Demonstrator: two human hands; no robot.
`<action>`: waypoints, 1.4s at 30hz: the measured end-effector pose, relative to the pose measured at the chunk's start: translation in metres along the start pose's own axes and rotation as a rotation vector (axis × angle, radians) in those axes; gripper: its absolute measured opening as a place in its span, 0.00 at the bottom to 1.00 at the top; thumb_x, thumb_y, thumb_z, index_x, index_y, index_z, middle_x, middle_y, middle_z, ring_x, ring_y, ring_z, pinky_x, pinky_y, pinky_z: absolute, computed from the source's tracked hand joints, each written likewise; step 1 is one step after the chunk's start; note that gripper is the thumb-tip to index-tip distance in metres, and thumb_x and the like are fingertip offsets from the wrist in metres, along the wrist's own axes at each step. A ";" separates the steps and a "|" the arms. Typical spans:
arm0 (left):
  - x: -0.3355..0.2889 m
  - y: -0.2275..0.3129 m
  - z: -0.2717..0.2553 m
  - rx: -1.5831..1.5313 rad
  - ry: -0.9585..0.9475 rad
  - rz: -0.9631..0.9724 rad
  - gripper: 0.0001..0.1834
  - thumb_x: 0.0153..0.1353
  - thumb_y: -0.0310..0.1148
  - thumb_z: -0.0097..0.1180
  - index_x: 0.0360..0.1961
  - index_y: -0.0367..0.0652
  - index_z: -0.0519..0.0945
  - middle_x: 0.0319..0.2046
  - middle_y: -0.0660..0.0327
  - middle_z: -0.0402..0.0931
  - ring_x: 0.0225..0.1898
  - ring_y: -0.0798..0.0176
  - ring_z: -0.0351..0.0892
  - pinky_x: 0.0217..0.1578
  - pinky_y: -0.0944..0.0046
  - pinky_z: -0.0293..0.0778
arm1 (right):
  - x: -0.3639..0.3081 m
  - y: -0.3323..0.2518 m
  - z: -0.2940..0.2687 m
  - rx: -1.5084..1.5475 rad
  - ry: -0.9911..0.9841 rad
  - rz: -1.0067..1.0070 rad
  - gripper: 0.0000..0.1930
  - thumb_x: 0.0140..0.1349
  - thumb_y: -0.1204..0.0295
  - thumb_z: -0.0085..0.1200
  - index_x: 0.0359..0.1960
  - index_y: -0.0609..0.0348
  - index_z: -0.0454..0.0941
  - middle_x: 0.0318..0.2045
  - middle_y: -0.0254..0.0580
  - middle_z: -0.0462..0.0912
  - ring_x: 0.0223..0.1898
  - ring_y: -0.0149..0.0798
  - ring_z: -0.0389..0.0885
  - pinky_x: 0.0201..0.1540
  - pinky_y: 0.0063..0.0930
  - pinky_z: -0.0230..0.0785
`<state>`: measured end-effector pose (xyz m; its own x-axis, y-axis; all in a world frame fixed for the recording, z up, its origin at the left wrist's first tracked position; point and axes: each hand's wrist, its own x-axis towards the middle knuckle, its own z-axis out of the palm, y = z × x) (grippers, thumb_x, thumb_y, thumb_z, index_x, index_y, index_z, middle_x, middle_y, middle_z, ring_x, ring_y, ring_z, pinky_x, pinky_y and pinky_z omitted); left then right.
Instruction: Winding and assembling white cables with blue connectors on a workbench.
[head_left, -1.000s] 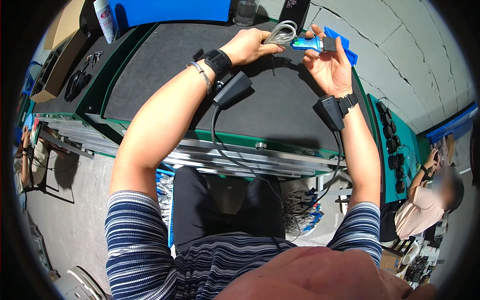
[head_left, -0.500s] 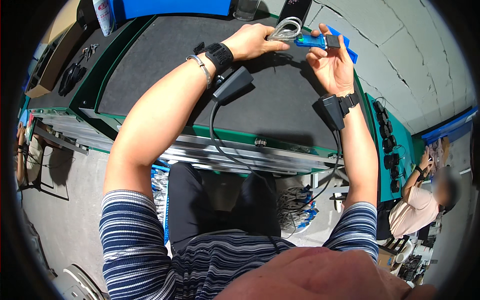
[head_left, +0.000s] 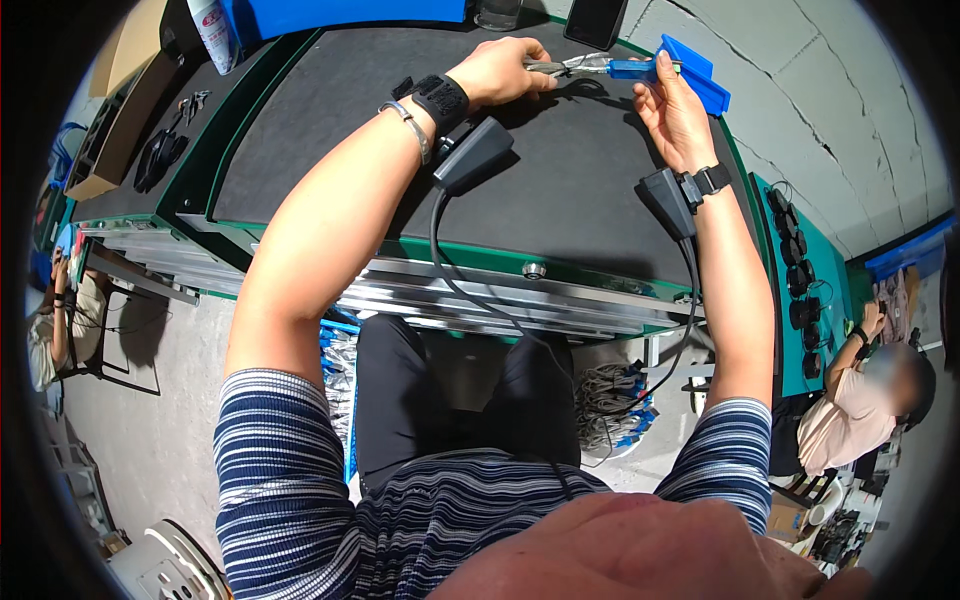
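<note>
Over the far part of the dark work mat (head_left: 400, 210), my left hand (head_left: 503, 72) is closed around a bundled grey cable (head_left: 572, 66). The cable leads right into a translucent blue adapter (head_left: 630, 69). My right hand (head_left: 680, 118) pinches the adapter's right end between thumb and fingers, and a small pale green bit shows there. A small blue tray (head_left: 705, 88) lies just behind that hand. Each wrist wears a black strap, with a black cabled module beside it.
A black phone (head_left: 594, 22) and a glass jar (head_left: 498, 14) stand at the far edge. At left are a spray can (head_left: 212, 35) and a cardboard box (head_left: 118, 110). A container of cables (head_left: 612, 405) stands by my legs. Co-workers sit at both sides.
The adapter has turned, and the black block at its right end no longer shows. The cable loop is now drawn out lengthwise between my hands. My right hand has turned over it.
</note>
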<state>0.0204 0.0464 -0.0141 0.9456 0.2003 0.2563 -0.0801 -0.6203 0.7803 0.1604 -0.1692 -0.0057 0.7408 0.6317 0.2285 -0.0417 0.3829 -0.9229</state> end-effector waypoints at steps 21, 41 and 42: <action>-0.009 0.016 0.006 -0.403 -0.324 0.095 0.23 0.61 0.52 0.57 0.45 0.43 0.76 0.34 0.65 0.76 0.37 0.72 0.74 0.45 0.69 0.73 | -0.005 0.000 0.013 -0.015 -0.178 -0.010 0.22 0.65 0.55 0.53 0.49 0.62 0.73 0.40 0.40 0.81 0.26 0.22 0.71 0.30 0.15 0.67; -0.001 0.010 0.004 -0.090 -0.230 0.188 0.24 0.58 0.39 0.64 0.52 0.39 0.74 0.36 0.65 0.78 0.37 0.72 0.77 0.44 0.70 0.73 | -0.009 -0.001 0.016 0.032 -0.104 0.030 0.20 0.65 0.51 0.52 0.41 0.57 0.75 0.34 0.37 0.81 0.28 0.24 0.76 0.32 0.15 0.71; -0.001 0.010 0.003 -0.045 -0.209 0.200 0.24 0.57 0.39 0.65 0.52 0.40 0.74 0.36 0.65 0.78 0.38 0.71 0.77 0.45 0.69 0.73 | -0.009 -0.001 0.016 0.076 -0.098 0.037 0.21 0.65 0.50 0.51 0.42 0.57 0.75 0.34 0.37 0.81 0.30 0.24 0.77 0.34 0.16 0.72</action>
<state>0.0197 0.0372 -0.0083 0.9538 -0.0859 0.2878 -0.2806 -0.5967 0.7518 0.1431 -0.1644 -0.0020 0.6691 0.7074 0.2276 -0.1210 0.4060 -0.9058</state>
